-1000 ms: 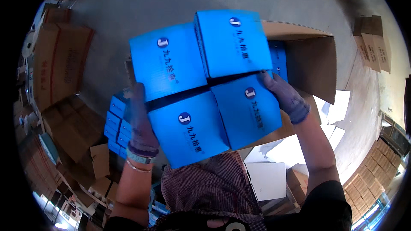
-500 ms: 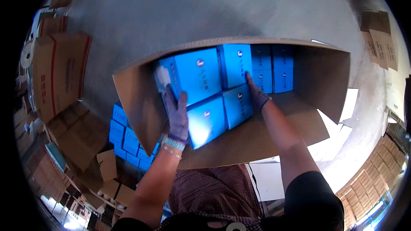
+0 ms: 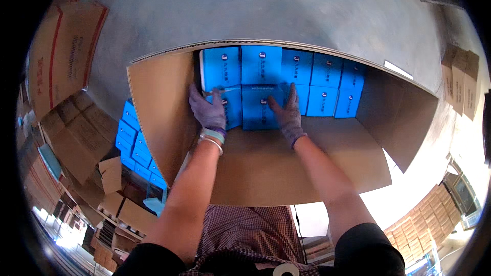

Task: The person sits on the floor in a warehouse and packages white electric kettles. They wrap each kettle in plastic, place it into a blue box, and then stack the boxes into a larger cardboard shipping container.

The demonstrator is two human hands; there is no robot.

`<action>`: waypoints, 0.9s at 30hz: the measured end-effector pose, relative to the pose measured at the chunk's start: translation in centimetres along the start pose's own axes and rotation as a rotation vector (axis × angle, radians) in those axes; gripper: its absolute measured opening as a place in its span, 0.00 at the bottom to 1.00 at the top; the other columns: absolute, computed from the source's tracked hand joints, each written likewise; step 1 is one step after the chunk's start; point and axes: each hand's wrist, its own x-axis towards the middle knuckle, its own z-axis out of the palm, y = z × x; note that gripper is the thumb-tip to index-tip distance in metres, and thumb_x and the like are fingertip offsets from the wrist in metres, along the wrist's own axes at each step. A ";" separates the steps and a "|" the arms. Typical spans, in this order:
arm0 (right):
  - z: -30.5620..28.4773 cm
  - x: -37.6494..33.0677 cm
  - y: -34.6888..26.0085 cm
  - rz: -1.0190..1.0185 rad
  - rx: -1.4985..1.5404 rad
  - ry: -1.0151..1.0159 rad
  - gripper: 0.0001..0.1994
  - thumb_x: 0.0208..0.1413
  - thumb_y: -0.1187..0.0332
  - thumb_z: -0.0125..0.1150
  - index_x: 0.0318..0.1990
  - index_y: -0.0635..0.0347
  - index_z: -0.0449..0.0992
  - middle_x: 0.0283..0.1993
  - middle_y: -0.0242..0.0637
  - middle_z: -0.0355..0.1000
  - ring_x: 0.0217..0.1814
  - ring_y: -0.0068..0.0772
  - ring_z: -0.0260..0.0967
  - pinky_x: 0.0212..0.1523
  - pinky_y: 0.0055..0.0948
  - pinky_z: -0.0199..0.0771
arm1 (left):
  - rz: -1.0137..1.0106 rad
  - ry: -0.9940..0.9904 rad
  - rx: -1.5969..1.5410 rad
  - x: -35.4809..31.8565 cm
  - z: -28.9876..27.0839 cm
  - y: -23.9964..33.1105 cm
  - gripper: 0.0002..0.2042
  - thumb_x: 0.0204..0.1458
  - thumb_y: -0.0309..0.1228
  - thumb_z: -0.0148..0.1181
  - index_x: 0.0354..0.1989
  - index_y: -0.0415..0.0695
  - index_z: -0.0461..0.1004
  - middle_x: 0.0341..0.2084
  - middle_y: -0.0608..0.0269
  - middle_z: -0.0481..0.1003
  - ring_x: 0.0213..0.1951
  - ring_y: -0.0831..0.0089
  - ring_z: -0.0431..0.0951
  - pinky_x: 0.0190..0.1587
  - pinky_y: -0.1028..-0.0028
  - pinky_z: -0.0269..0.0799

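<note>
Blue boxes (image 3: 261, 64) stand in two rows inside a large open brown carton (image 3: 307, 168). My left hand (image 3: 208, 110), in a greyish-purple glove, is at the left end of the near row, its thumb over the leftmost near box (image 3: 233, 107). My right hand (image 3: 288, 115), gloved alike, curls at the right side of the second near box (image 3: 258, 110), thumb on its face. Together the hands clasp this left group of boxes from both sides. Farther right, more blue boxes (image 3: 322, 100) sit against them, untouched. The fingertips are partly hidden between boxes and carton wall.
More blue boxes (image 3: 134, 140) are stacked outside the carton at left. A brown carton with red stripes (image 3: 66, 53) stands beyond them. Folded cardboard (image 3: 463, 79) lies at far right, and stacked cartons (image 3: 422, 222) fill the lower right. Grey floor (image 3: 245, 5) stretches behind the carton.
The left group of blue boxes has gone from tilted to straight, deeper in the carton and lined up with the boxes at right. Both hands have moved with it and remain on it.
</note>
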 end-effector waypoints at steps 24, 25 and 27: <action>14.8 10.1 -14.3 -0.955 -0.874 -0.476 0.34 0.49 0.76 0.62 0.67 0.43 0.65 0.72 0.40 0.59 0.63 0.50 0.68 0.58 0.48 0.73 | -0.493 -0.246 0.462 -4.1 12.4 -7.7 0.46 0.52 0.56 0.60 0.73 0.42 0.52 0.71 0.38 0.55 0.72 0.43 0.53 0.74 0.54 0.47; 14.5 10.8 -14.1 -0.968 -0.949 -0.481 0.35 0.49 0.78 0.61 0.68 0.43 0.64 0.73 0.39 0.59 0.63 0.51 0.69 0.58 0.48 0.73 | -0.649 -0.143 0.503 -4.8 11.6 -7.0 0.45 0.51 0.59 0.60 0.71 0.40 0.57 0.69 0.37 0.59 0.70 0.43 0.58 0.74 0.57 0.49; 14.7 11.1 -14.9 -0.987 -1.125 -0.487 0.38 0.49 0.78 0.62 0.70 0.43 0.61 0.72 0.38 0.59 0.63 0.49 0.69 0.56 0.45 0.75 | -0.788 -0.057 0.379 -3.0 10.3 -6.8 0.47 0.49 0.59 0.61 0.70 0.38 0.58 0.70 0.38 0.58 0.71 0.44 0.57 0.72 0.55 0.53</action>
